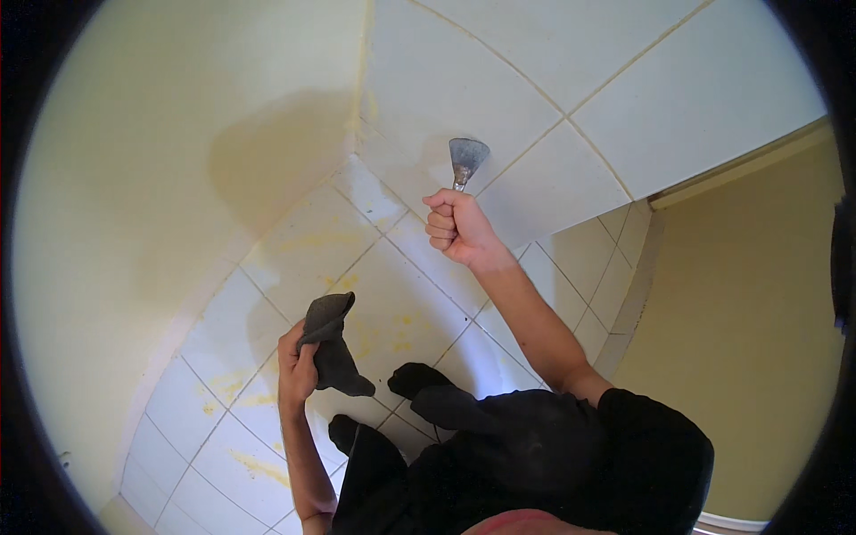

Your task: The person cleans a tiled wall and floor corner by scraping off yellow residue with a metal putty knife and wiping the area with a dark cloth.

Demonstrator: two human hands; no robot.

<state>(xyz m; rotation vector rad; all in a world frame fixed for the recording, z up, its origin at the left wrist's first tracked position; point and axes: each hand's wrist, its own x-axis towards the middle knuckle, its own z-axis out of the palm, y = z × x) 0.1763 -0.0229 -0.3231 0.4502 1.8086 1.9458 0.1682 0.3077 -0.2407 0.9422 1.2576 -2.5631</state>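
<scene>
A putty knife with a wide grey blade is gripped by its handle in my right hand, which is closed in a fist. The blade points away from me and lies at the white wall tiles; whether its edge touches them I cannot tell. My left hand is closed round a dark grey cloth, which hangs folded over the fingers, above the floor. The putty knife's handle is mostly hidden inside my right fist.
White floor tiles with yellow smears and crumbs lie below. On the left rises a cream wall, meeting the tiled wall in a corner. My feet in black socks stand on the floor. At the right is a yellowish surface beyond a ledge.
</scene>
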